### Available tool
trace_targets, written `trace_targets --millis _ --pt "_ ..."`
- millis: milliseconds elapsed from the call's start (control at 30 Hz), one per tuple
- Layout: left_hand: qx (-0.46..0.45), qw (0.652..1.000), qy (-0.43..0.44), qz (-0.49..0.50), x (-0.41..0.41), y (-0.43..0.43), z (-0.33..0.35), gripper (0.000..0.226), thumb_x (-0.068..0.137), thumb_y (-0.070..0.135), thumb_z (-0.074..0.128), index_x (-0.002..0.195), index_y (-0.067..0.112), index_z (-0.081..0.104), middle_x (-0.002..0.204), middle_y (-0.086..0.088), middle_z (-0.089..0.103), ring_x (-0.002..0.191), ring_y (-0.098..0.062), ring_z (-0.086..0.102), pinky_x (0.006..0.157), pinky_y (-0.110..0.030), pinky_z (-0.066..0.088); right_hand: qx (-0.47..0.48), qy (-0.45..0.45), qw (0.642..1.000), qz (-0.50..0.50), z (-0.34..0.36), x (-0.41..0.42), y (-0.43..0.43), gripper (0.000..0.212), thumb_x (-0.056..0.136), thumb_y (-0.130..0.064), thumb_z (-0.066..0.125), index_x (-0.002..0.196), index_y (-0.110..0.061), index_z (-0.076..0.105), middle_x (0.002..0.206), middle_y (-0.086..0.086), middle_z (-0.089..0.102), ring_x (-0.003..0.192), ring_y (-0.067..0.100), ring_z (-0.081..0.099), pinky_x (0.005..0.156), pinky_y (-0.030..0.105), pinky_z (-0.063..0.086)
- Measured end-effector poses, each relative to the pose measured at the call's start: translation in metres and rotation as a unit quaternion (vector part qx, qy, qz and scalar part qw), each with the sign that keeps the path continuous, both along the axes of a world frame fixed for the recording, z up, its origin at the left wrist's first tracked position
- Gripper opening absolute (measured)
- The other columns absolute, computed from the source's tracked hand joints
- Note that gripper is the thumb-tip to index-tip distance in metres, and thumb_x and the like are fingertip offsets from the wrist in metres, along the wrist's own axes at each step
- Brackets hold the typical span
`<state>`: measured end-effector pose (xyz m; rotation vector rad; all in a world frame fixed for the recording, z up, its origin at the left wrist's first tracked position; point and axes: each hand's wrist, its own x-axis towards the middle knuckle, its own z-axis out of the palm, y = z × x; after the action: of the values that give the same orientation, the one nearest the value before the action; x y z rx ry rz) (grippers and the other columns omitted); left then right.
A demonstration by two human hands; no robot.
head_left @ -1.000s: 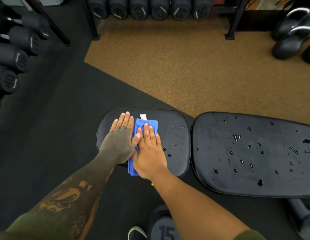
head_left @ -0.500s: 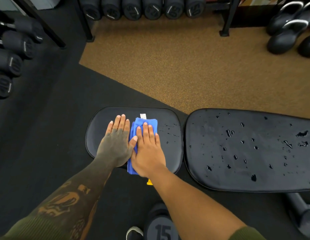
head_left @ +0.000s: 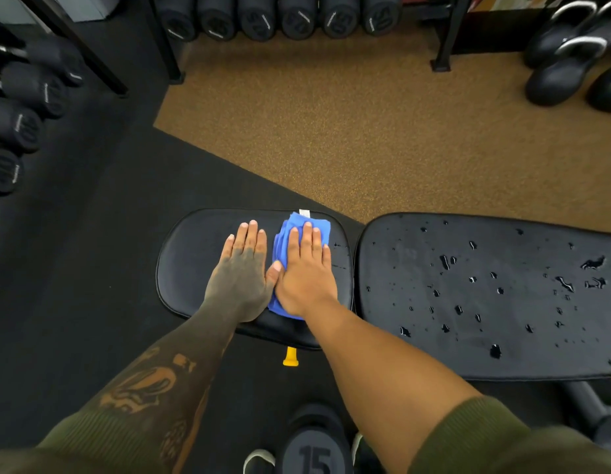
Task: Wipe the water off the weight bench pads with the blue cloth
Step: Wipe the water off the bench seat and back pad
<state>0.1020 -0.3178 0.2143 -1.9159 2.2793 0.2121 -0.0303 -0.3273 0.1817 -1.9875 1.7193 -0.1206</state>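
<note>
Blue cloth point(head_left: 282, 241), far edge of seat pad point(head_left: 187, 265)

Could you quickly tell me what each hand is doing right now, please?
Left hand: open, flat on the seat pad, holding nothing.
Right hand: open, fingers straight, pressing the blue cloth onto that pad.

blue cloth point(head_left: 302, 234), black pads point(head_left: 485, 295), ochre speckled floor point(head_left: 331, 131)

Right hand point(head_left: 305, 278) flat, fingers point(head_left: 307, 241) straight, pressing cloth point(head_left: 320, 227) on small pad point(head_left: 187, 261). Left hand point(head_left: 240, 278) flat on same pad just beside cloth, thumb touching right hand. Large pad point(head_left: 502, 336) to right: droplets point(head_left: 446, 261) scattered across it.
</note>
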Motion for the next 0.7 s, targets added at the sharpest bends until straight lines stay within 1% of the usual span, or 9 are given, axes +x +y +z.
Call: trace_targets --millis 33,100,200,267,333,400,467,600,700 --pt "0.004 1.000 0.000 0.001 0.000 0.000 0.000 0.074 0.094 0.051 -0.001 0.151 0.005 -0.005 0.161 -0.014 -0.010 0.148 -0.023 -0.013 0.120 -0.037 -0.007 -0.001 0.000 1.000 0.000 0.000 0.001 0.001 0.068 0.102 -0.041 0.020 0.153 -0.012 -0.014 0.161 0.012 -0.022 0.148 0.027 -0.023 0.121 0.043 -0.011" --pt "0.003 1.000 -0.001 0.002 0.001 0.001 0.000 0.078 0.090 0.053 -0.006 0.151 0.005 -0.005 0.161 -0.013 -0.009 0.148 -0.023 -0.013 0.120 -0.037 -0.007 -0.011 -0.013 1.000 0.009 0.001 0.001 0.009 0.067 0.100 -0.045 0.014 0.154 -0.013 -0.012 0.162 0.011 -0.020 0.148 0.026 -0.022 0.122 0.044 -0.008" --pt "-0.001 1.000 -0.010 0.000 0.001 0.003 -0.002 0.083 0.085 0.054 -0.011 0.151 0.004 -0.004 0.161 -0.014 -0.007 0.148 -0.023 -0.011 0.120 -0.037 -0.006 -0.034 -0.024 0.998 0.038 0.000 -0.009 0.031 0.073 0.095 -0.054 0.006 0.155 -0.015 -0.009 0.163 0.008 -0.017 0.149 0.023 -0.019 0.122 0.043 -0.004" --pt "0.000 1.000 -0.013 -0.001 0.000 0.004 -0.002 0.083 0.085 0.054 -0.011 0.151 0.004 -0.003 0.161 -0.015 -0.006 0.149 -0.025 -0.010 0.120 -0.038 -0.005 -0.037 -0.012 0.998 0.052 -0.005 -0.022 0.039 0.075 0.094 -0.055 0.008 0.155 -0.015 -0.008 0.163 0.008 -0.016 0.149 0.022 -0.019 0.122 0.043 -0.004" --pt "-0.002 1.000 -0.017 -0.001 -0.002 0.006 -0.003 0.081 0.087 0.054 -0.009 0.151 0.004 -0.004 0.161 -0.015 -0.006 0.149 -0.025 -0.010 0.121 -0.040 -0.003 -0.036 0.003 0.998 0.051 -0.009 -0.034 0.037 0.073 0.098 -0.053 0.016 0.155 -0.015 -0.008 0.163 0.008 -0.016 0.149 0.022 -0.019 0.122 0.042 -0.005" --pt "-0.001 1.000 -0.019 0.002 -0.003 0.007 -0.003 0.074 0.093 0.052 -0.001 0.151 0.005 -0.005 0.161 -0.014 -0.008 0.148 -0.025 -0.011 0.121 -0.040 -0.003 -0.031 0.009 0.999 0.038 -0.011 -0.039 0.026 0.072 0.101 -0.050 0.021 0.155 -0.014 -0.009 0.163 0.009 -0.018 0.149 0.023 -0.019 0.122 0.042 -0.006" --pt "0.002 1.000 -0.023 0.002 -0.004 0.007 -0.003 0.072 0.095 0.049 0.007 0.151 0.005 -0.005 0.161 -0.014 -0.008 0.148 -0.024 -0.012 0.121 -0.040 -0.003 -0.024 0.013 0.999 0.019 -0.010 -0.036 0.014 0.071 0.102 -0.048 0.023 0.155 -0.013 -0.009 0.163 0.011 -0.018 0.149 0.025 -0.019 0.121 0.042 -0.007" --pt "0.002 0.999 -0.041 -0.002 -0.004 0.006 -0.003 0.073 0.094 0.049 0.004 0.150 0.005 -0.006 0.161 -0.014 -0.010 0.148 -0.025 -0.013 0.121 -0.041 -0.003 -0.019 0.010 1.000 0.003 -0.005 -0.021 0.006 0.069 0.103 -0.044 0.024 0.155 -0.011 -0.008 0.162 0.014 -0.017 0.149 0.029 -0.018 0.122 0.044 -0.007" --pt "-0.002 0.999 -0.053 -0.005 -0.005 0.007 -0.004 0.074 0.093 0.050 0.002 0.150 0.004 -0.007 0.161 -0.015 -0.010 0.148 -0.026 -0.013 0.121 -0.042 -0.002 -0.047 -0.008 0.998 0.043 -0.005 -0.018 0.025 0.068 0.101 -0.045 0.020 0.155 -0.013 -0.006 0.163 0.012 -0.014 0.150 0.027 -0.017 0.122 0.044 -0.005"
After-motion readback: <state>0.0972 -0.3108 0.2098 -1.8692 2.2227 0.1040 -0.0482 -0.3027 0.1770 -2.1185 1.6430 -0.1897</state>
